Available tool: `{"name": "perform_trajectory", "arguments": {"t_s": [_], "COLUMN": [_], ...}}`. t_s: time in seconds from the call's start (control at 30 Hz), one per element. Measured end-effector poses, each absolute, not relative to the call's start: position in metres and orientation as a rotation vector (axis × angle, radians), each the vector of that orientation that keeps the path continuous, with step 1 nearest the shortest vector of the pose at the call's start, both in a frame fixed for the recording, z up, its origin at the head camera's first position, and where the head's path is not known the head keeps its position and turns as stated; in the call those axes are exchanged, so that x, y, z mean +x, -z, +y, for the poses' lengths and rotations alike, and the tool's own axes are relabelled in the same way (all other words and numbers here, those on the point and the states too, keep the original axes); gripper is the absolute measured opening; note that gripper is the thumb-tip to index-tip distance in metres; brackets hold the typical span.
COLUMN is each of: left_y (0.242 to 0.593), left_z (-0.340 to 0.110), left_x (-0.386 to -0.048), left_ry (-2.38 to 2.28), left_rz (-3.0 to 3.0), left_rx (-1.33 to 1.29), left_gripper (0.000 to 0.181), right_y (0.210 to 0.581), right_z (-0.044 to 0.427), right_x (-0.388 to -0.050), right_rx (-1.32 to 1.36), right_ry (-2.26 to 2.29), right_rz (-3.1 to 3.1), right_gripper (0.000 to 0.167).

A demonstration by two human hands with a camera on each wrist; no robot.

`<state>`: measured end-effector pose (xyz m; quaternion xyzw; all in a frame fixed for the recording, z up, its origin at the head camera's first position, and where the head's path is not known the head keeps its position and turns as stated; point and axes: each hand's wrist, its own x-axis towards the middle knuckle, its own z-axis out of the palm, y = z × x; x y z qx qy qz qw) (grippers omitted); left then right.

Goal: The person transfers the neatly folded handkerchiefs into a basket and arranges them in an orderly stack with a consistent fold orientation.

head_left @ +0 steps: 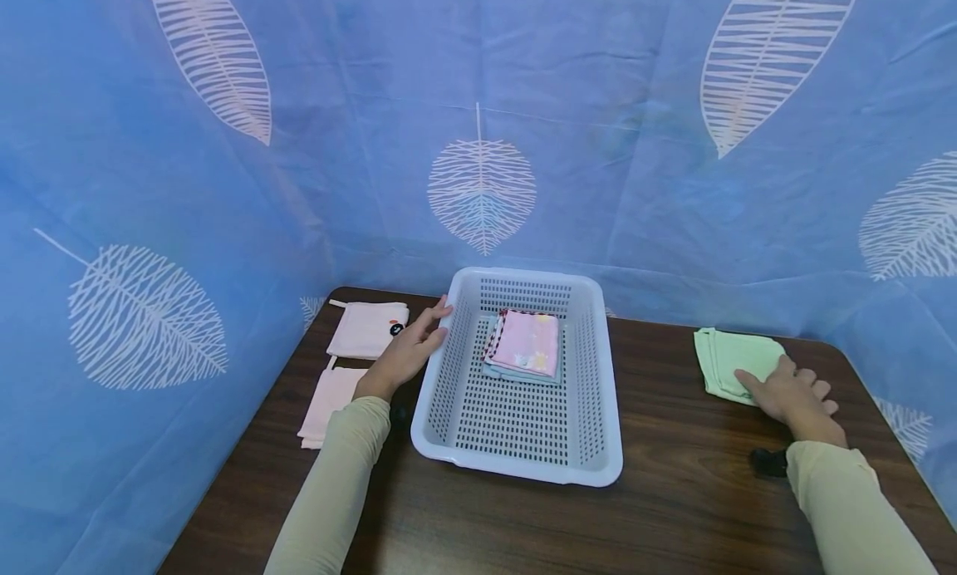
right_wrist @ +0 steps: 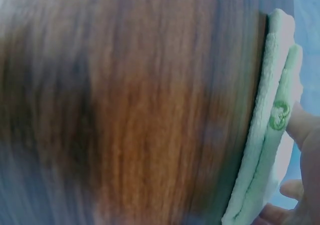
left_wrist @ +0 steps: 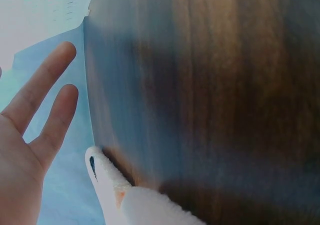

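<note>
My left hand is at the left rim of a white plastic basket, fingers spread and fairly straight; whether the fingertips touch the rim I cannot tell. In the basket lies a stack of folded cloths, a pink towel on top and light blue beneath. At the right, my right hand is over the near right corner of a folded green towel, fingers loosely bent and apart. Its thumb lies against the towel's edge in the right wrist view.
Left of the basket lie two folded pale pink towels, a far one with an eye-like mark and a near one. A blue leaf-patterned curtain hangs behind and beside the dark wooden table.
</note>
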<state>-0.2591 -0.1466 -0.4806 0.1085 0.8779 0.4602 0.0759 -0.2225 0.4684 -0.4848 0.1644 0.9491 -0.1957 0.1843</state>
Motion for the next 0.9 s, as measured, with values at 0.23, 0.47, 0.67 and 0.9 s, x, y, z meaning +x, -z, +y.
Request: {"name": "perform_trajectory", "arguments": {"t_s": [0.23,0.47,0.67,0.9], "left_y": [0.4802,0.4814,0.4815,0.4821], "left_z": [-0.1456,-0.1442,-0.1436,-0.1448], "left_x": [-0.2589,-0.2572,-0.2563,-0.2579], "left_ry": [-1.380,-1.387,-1.403,-1.391], "left_rz": [2.635,2.651,2.653,2.651], "left_rx": [0.300,0.288,0.290,0.302], "left_gripper": [0.051,0.049,0.049,0.049], "right_y": [0.4848,0.4862,0.4835,0.4863], "right_z": [0.4709,0.4720,0.4691,0.4695], "right_x": [-0.2223,-0.2227,-0.2217,-0.2158], "right_rx": [0.492,0.558,0.613,0.605], "right_ry": [0.542,0.542,0.563,0.626], "right_rz": [2.732,2.725,2.722,2.787], "right_gripper": [0.122,0.129,0.131,0.124]}}
